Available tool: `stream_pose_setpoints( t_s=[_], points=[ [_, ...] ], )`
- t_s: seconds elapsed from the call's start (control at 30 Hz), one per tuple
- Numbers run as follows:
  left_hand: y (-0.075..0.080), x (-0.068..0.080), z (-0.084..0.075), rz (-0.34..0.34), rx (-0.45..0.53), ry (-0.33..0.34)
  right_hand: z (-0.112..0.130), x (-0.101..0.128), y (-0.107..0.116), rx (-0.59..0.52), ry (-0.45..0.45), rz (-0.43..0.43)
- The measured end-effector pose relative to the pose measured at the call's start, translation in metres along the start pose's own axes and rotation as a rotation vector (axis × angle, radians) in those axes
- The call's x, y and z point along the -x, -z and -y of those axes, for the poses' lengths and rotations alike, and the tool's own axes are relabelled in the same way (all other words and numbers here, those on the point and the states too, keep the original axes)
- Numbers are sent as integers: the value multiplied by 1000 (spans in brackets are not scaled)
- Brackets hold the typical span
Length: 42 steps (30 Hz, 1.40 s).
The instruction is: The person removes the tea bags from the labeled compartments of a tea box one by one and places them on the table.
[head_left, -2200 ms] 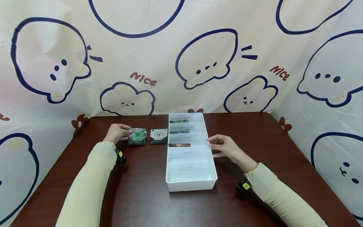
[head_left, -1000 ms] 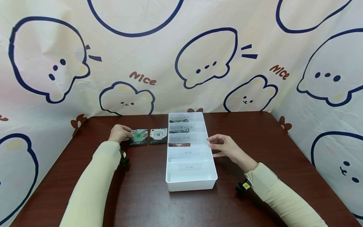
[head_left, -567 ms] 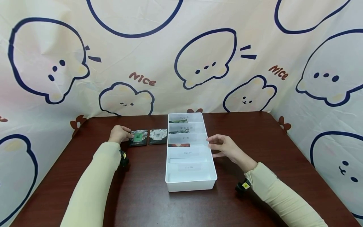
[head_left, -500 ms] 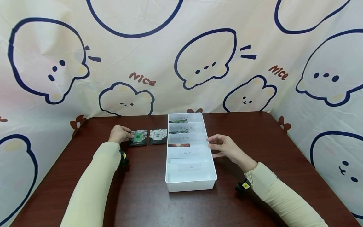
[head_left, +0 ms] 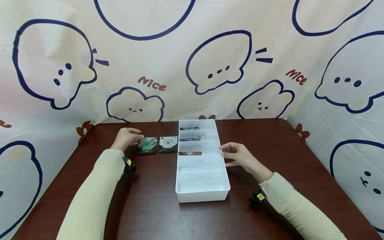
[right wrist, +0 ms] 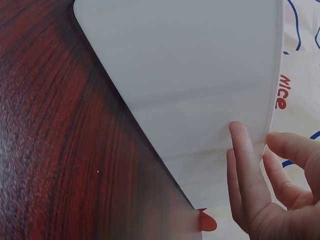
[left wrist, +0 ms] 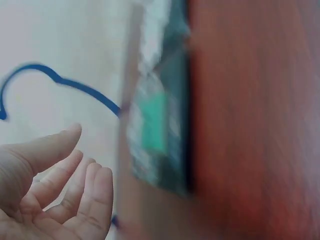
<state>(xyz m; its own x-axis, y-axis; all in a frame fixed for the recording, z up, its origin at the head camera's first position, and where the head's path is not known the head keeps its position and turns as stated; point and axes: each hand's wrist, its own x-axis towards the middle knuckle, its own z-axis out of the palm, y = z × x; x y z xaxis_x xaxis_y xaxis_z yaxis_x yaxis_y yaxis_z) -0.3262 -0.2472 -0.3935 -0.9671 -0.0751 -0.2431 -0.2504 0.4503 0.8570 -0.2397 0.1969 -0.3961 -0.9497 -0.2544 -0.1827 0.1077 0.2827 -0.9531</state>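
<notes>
Green-labelled packet point(head_left: 147, 145) just beside left fingers point(head_left: 136, 137).

Setting: dark wood-grain bench point(head_left: 270, 140) before a printed fabric backdrop point(head_left: 168, 50).

Bench: reddish-brown top with visible grain and rounded far corners, taking a soft sheen from even, diffuse light; no hard shadows. Backdrop: cream cloth hung behind the bench and wrapping round both sides, lightly creased. Print: large rounded cartoon creatures outlined in navy, with dot eyes and pale yellow cheeks; a small bear-like figure point(head_left: 265, 100) right of centre, a cloud-like figure point(head_left: 135, 106) left of centre. The word "Nice" point(head_left: 151, 83) appears in rust-red lettering, twice. Small rust-brown motifs sit along the cloth where it meets the bench edge.
</notes>
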Motion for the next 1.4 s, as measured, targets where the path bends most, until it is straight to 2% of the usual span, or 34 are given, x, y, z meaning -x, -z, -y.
stream_pose_setpoints(
  t_s=[0.17,0.3,0.4,0.6,0.7,0.93,1.17,1.4],
  points=[
    [-9,14,-28,20,76,-98,0,1,0,-1,-1,-1],
    [-20,34,-51,30,105,-210,0,1,0,-2,1,-2],
    [-30,50,-64,77,124,-289,-1,1,0,-4,1,-5],
    [-54,75,-77,162,122,-405,-1,0,1,-17,5,-3],
    [-64,86,-79,186,101,-433,-1,0,0,-17,5,-1],
    [-84,100,-75,221,84,-418,-3,-1,1,-9,0,-5],
    [-96,99,-63,266,63,-382,-2,-1,1,-12,0,-5],
    [-105,96,-53,266,35,-350,-2,-1,0,-16,-2,-8]
  ],
)
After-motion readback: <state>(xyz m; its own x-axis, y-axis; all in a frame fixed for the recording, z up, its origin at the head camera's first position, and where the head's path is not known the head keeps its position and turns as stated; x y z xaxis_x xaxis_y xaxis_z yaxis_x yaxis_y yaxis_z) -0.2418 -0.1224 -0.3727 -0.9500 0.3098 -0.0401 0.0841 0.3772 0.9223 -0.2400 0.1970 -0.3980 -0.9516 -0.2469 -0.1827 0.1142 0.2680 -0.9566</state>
